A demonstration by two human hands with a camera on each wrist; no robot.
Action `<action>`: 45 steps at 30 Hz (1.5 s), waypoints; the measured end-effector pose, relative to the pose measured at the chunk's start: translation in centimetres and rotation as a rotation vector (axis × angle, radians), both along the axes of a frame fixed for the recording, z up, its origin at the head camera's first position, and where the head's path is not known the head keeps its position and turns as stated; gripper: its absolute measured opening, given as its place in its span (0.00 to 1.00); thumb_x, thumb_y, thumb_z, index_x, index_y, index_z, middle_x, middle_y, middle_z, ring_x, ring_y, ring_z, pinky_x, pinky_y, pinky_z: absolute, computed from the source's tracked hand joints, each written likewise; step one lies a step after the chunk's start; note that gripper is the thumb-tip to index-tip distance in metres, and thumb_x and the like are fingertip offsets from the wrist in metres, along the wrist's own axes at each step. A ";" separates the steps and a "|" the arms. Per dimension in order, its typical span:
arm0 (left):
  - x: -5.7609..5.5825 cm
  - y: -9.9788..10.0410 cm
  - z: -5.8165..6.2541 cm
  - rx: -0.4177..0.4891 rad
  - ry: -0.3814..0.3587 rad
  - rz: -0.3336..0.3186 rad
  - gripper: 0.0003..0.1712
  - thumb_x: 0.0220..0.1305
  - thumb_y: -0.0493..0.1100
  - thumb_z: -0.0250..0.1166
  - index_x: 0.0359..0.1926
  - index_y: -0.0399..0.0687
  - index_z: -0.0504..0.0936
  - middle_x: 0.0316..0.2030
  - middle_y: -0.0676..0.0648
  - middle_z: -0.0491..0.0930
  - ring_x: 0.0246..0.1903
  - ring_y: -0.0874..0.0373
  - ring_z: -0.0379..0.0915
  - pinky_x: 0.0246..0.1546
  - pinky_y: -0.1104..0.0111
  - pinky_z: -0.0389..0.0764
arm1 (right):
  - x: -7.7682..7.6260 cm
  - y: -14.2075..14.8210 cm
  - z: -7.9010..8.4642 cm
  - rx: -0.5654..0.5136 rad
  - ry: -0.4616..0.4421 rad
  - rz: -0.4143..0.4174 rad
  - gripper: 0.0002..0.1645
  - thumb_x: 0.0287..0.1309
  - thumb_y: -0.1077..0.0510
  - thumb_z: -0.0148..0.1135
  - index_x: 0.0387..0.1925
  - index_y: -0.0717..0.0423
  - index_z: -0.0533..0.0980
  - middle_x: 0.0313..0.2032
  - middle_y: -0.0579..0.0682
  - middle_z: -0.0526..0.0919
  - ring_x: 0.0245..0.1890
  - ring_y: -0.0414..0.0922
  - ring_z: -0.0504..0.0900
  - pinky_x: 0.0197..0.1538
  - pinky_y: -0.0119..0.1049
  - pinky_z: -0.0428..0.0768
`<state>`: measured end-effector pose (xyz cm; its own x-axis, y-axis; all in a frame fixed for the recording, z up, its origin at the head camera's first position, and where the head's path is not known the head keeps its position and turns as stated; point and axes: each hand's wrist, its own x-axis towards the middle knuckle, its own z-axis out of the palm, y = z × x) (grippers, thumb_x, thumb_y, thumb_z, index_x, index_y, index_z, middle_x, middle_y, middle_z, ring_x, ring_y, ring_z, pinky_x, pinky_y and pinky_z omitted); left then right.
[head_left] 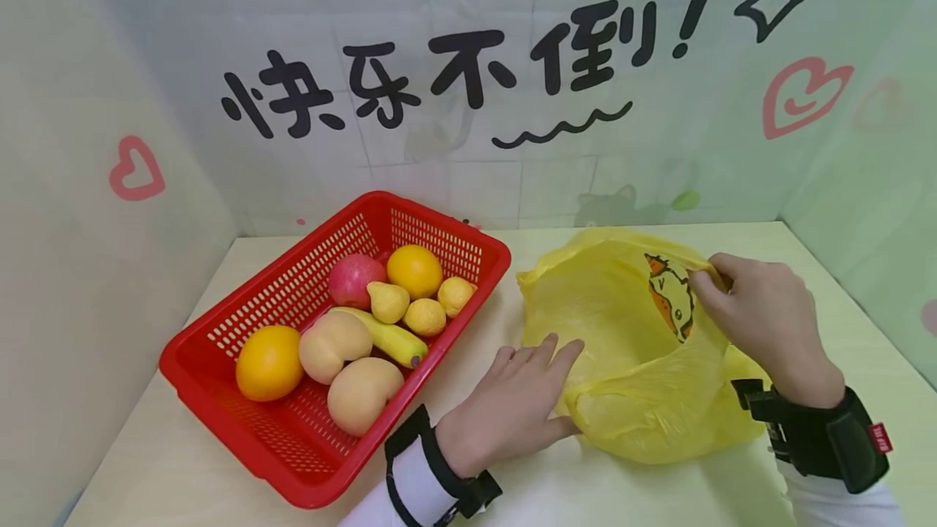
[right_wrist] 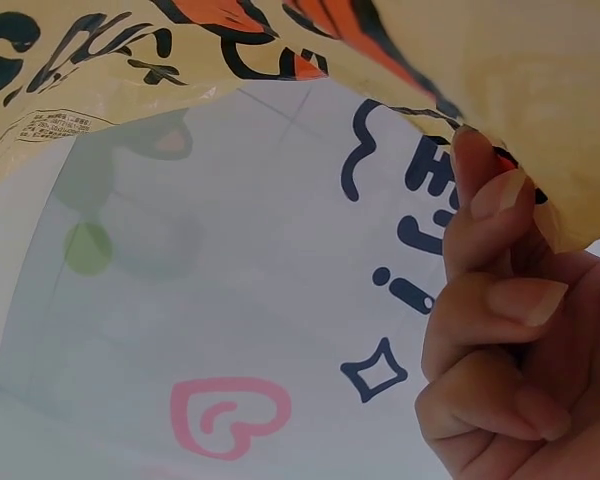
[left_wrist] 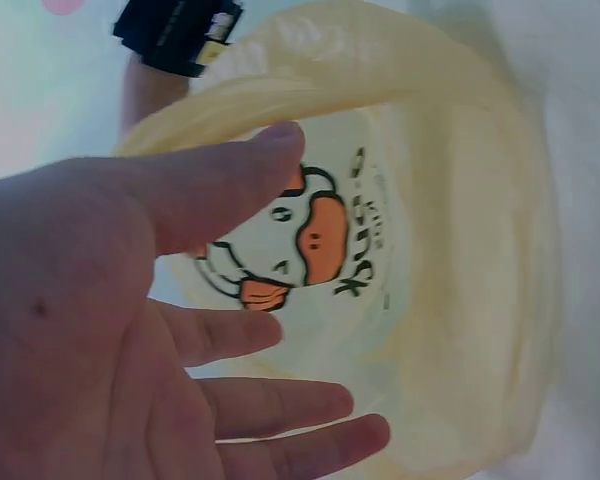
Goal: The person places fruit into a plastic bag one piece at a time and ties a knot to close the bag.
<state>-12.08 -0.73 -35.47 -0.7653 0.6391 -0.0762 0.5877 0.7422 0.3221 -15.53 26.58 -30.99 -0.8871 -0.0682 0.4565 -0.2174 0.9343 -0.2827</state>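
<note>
A yellow plastic bag [head_left: 622, 332] with a printed duck face stands on the table, its mouth spread wide toward me. My right hand [head_left: 769, 315] pinches the bag's rim at the right, its fingers curled by the edge in the right wrist view. At the bag's left side is my left hand [head_left: 516, 397], fingers spread and nearly straight, holding nothing. In the left wrist view, the left hand's thumb and fingers extend across the bag's opening, with the duck print [left_wrist: 280, 240] behind them.
Left of the bag sits a red basket [head_left: 198, 397] with an orange [head_left: 269, 363], peaches [head_left: 366, 397], a banana [head_left: 391, 338], a pomegranate-like red fruit [head_left: 356, 280] and several other yellow fruits. A printed backdrop [head_left: 439, 177] rises behind the table [head_left: 505, 494].
</note>
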 end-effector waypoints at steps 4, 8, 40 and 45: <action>0.8 -1.2 1.6 -0.003 0.002 0.009 0.43 0.64 0.64 0.62 0.73 0.52 0.60 0.70 0.41 0.66 0.69 0.48 0.66 0.65 0.53 0.70 | 0.0 -0.1 -0.1 -0.001 -0.005 0.000 0.23 0.63 0.57 0.53 0.13 0.50 0.59 0.13 0.42 0.53 0.13 0.40 0.52 0.20 0.31 0.48; 1.5 -2.3 3.0 -0.005 0.018 0.028 0.41 0.65 0.62 0.62 0.72 0.51 0.62 0.70 0.41 0.66 0.68 0.48 0.67 0.65 0.53 0.71 | 0.0 -0.2 -0.2 -0.006 -0.011 0.002 0.23 0.63 0.57 0.54 0.13 0.50 0.61 0.12 0.42 0.55 0.12 0.40 0.53 0.20 0.31 0.48; -6.6 -13.1 7.6 -0.052 -0.021 0.286 0.44 0.64 0.55 0.65 0.74 0.44 0.59 0.71 0.37 0.63 0.70 0.39 0.61 0.68 0.44 0.66 | -0.1 -0.3 -0.5 -0.006 -0.043 0.011 0.22 0.63 0.57 0.54 0.14 0.51 0.61 0.13 0.42 0.55 0.13 0.40 0.54 0.20 0.31 0.50; -8.1 -12.3 6.6 -0.071 -0.050 0.218 0.44 0.63 0.56 0.66 0.74 0.46 0.60 0.72 0.38 0.62 0.72 0.42 0.58 0.68 0.47 0.67 | -0.2 -0.3 -0.5 -0.004 -0.035 0.017 0.23 0.63 0.57 0.54 0.13 0.50 0.60 0.13 0.42 0.54 0.13 0.40 0.53 0.21 0.31 0.49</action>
